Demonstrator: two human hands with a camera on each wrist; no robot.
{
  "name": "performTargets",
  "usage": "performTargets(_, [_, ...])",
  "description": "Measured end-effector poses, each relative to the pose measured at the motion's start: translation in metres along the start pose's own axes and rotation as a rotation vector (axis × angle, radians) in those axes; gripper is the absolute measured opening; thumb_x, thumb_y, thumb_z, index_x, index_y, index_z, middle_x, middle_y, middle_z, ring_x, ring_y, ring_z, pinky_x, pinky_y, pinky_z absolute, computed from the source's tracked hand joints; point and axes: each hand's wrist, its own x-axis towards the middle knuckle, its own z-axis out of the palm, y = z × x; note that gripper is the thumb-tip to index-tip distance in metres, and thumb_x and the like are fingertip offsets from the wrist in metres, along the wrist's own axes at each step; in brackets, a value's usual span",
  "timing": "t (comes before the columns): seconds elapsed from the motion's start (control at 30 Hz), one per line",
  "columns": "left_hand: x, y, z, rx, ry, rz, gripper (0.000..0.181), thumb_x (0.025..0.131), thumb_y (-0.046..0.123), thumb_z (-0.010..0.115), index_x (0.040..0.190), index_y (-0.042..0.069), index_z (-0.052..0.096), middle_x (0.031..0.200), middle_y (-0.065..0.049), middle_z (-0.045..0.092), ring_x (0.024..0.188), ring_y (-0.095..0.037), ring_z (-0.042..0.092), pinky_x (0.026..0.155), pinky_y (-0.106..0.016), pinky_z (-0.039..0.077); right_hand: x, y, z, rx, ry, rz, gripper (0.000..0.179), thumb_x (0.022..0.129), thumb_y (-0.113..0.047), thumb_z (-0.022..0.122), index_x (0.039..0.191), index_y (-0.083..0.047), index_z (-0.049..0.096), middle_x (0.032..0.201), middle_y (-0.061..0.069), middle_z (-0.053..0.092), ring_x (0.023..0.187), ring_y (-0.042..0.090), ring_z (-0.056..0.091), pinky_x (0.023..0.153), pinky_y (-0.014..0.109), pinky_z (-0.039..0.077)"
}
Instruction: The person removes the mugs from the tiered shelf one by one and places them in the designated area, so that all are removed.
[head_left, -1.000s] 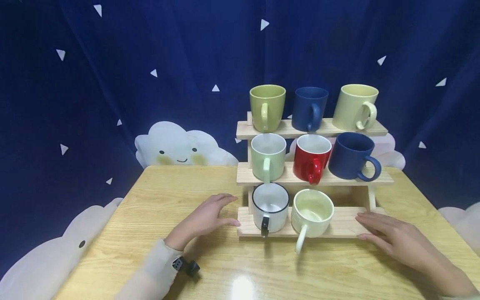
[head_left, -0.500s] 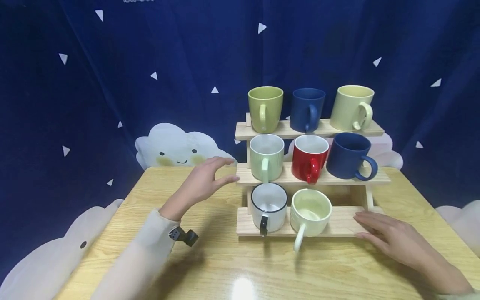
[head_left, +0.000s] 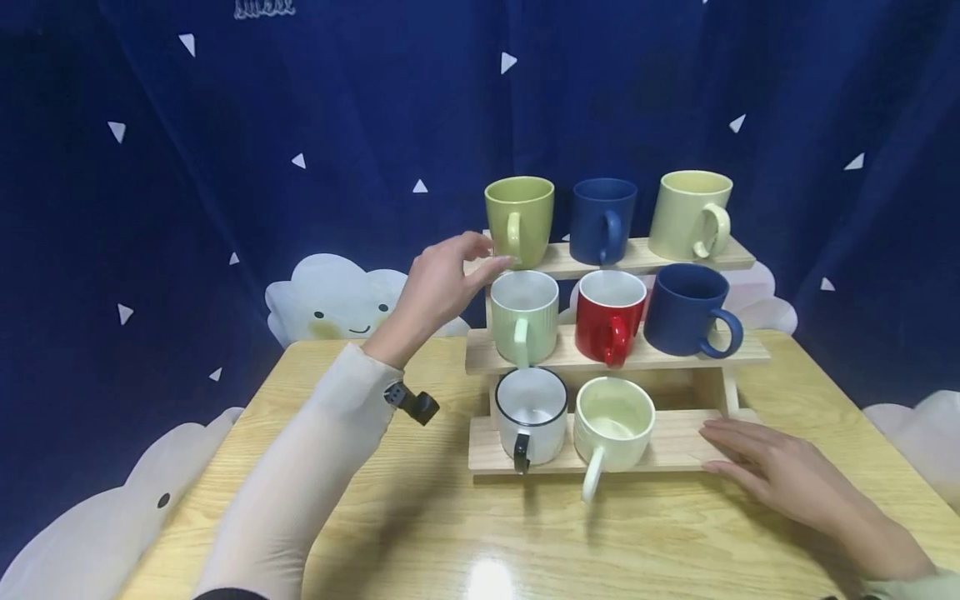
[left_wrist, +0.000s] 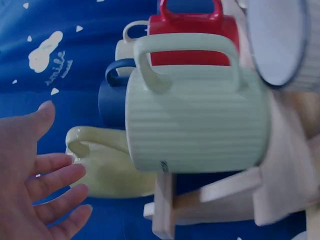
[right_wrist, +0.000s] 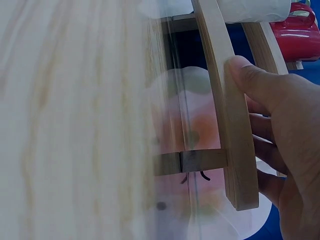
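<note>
A three-tier wooden mug rack [head_left: 682, 437] holds several mugs. At the left end of the top tier stands an olive-green mug [head_left: 534, 221]. My left hand [head_left: 444, 282] is beside it with the fingers apart; in the left wrist view a gap shows between the fingertips [left_wrist: 75, 175] and the mug [left_wrist: 117, 172]. Just below the hand, on the middle tier, is a pale green ribbed mug [head_left: 546, 325]. My right hand [head_left: 798, 483] grips the right end of the bottom tier, thumb on one face of the board [right_wrist: 235, 130] and fingers behind it.
The top tier also bears a navy mug [head_left: 592, 221] and a cream mug [head_left: 675, 221]. A red mug [head_left: 594, 325] and another navy mug [head_left: 675, 321] share the middle tier. Below are a black-rimmed white mug [head_left: 546, 442] and a pale yellow cup [head_left: 630, 446]. Behind hangs a blue curtain [head_left: 360, 108].
My left hand has risen from beside the bottom tier, past the middle one, to the olive-green mug at the top. My right hand keeps its place on the rack.
</note>
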Motion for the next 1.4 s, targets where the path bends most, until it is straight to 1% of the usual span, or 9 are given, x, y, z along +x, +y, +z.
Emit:
performTargets(0.13, [0.017, 0.012, 0.003, 0.051, 0.052, -0.028, 0.050, 0.092, 0.060, 0.057, 0.113, 0.016, 0.064, 0.111, -0.001, 0.068, 0.100, -0.021, 0.062, 0.083, -0.039, 0.049, 0.000, 0.001, 0.001, 0.000, 0.006, -0.001, 0.050, 0.074, -0.034, 0.084, 0.119, -0.016, 0.071, 0.119, 0.005, 0.068, 0.106, 0.027, 0.064, 0.106, 0.006, 0.016])
performTargets(0.33, [0.035, 0.022, 0.010, 0.183, 0.095, -0.003, 0.044, 0.090, 0.061, 0.059, 0.098, 0.018, 0.060, 0.087, 0.002, 0.063, 0.077, -0.019, 0.059, 0.067, -0.038, 0.048, -0.002, 0.000, 0.002, -0.002, -0.005, 0.006, 0.050, 0.074, -0.034, 0.084, 0.118, -0.015, 0.071, 0.119, 0.005, 0.068, 0.106, 0.026, 0.064, 0.104, 0.003, 0.014])
performTargets(0.47, [0.038, 0.023, 0.011, 0.213, 0.108, -0.018, 0.041, 0.090, 0.058, 0.061, 0.094, 0.017, 0.058, 0.080, 0.003, 0.058, 0.073, -0.019, 0.057, 0.063, -0.038, 0.047, -0.002, -0.001, 0.002, -0.003, -0.007, 0.009, 0.050, 0.074, -0.034, 0.084, 0.119, -0.015, 0.071, 0.120, 0.005, 0.068, 0.106, 0.027, 0.064, 0.104, 0.003, 0.014])
performTargets(0.67, [0.039, 0.018, 0.006, 0.215, 0.107, -0.046, 0.031, 0.095, 0.048, 0.058, 0.093, 0.017, 0.058, 0.078, 0.001, 0.058, 0.070, -0.020, 0.056, 0.061, -0.038, 0.045, 0.001, -0.001, 0.001, -0.002, 0.002, 0.008, 0.050, 0.075, -0.034, 0.084, 0.119, -0.014, 0.071, 0.120, 0.005, 0.068, 0.105, 0.031, 0.064, 0.106, 0.005, 0.014])
performTargets(0.77, [0.040, 0.012, 0.003, 0.187, 0.090, -0.060, 0.029, 0.096, 0.044, 0.057, 0.093, 0.016, 0.059, 0.077, 0.001, 0.060, 0.068, -0.020, 0.056, 0.060, -0.036, 0.044, 0.001, -0.001, 0.001, -0.003, 0.003, 0.010, 0.050, 0.074, -0.034, 0.084, 0.118, -0.014, 0.071, 0.120, 0.005, 0.068, 0.106, 0.030, 0.064, 0.106, 0.005, 0.014])
performTargets(0.9, [0.042, 0.006, -0.002, 0.141, 0.042, -0.097, 0.031, 0.097, 0.043, 0.055, 0.099, 0.013, 0.064, 0.080, 0.000, 0.061, 0.071, -0.020, 0.057, 0.062, -0.035, 0.044, 0.001, 0.000, 0.001, 0.003, 0.019, 0.001, 0.052, 0.071, -0.032, 0.086, 0.117, -0.013, 0.072, 0.119, 0.004, 0.068, 0.105, 0.030, 0.065, 0.105, 0.004, 0.014])
performTargets(1.07, [0.046, -0.002, -0.009, 0.064, 0.013, -0.129, 0.033, 0.099, 0.039, 0.053, 0.106, 0.011, 0.068, 0.084, -0.002, 0.062, 0.075, -0.021, 0.055, 0.066, -0.035, 0.042, 0.001, 0.000, 0.001, 0.007, 0.029, -0.006, 0.052, 0.070, -0.030, 0.086, 0.117, -0.013, 0.072, 0.119, 0.003, 0.069, 0.104, 0.031, 0.065, 0.105, 0.004, 0.014])
performTargets(1.23, [0.048, -0.007, -0.012, -0.123, -0.068, -0.153, 0.034, 0.101, 0.034, 0.051, 0.100, 0.007, 0.071, 0.086, -0.005, 0.062, 0.077, -0.021, 0.051, 0.067, -0.033, 0.039, 0.001, 0.002, 0.002, 0.004, 0.025, 0.002, 0.052, 0.070, -0.031, 0.086, 0.117, -0.015, 0.072, 0.120, 0.002, 0.068, 0.105, 0.030, 0.065, 0.104, 0.003, 0.014])
performTargets(1.4, [0.047, -0.008, -0.011, -0.316, -0.100, -0.173, 0.031, 0.102, 0.029, 0.053, 0.099, 0.004, 0.071, 0.099, -0.011, 0.070, 0.088, -0.019, 0.060, 0.079, -0.031, 0.049, -0.001, 0.001, 0.002, 0.007, 0.018, 0.018, 0.052, 0.071, -0.032, 0.086, 0.118, -0.015, 0.072, 0.120, 0.003, 0.068, 0.105, 0.030, 0.064, 0.104, 0.003, 0.014])
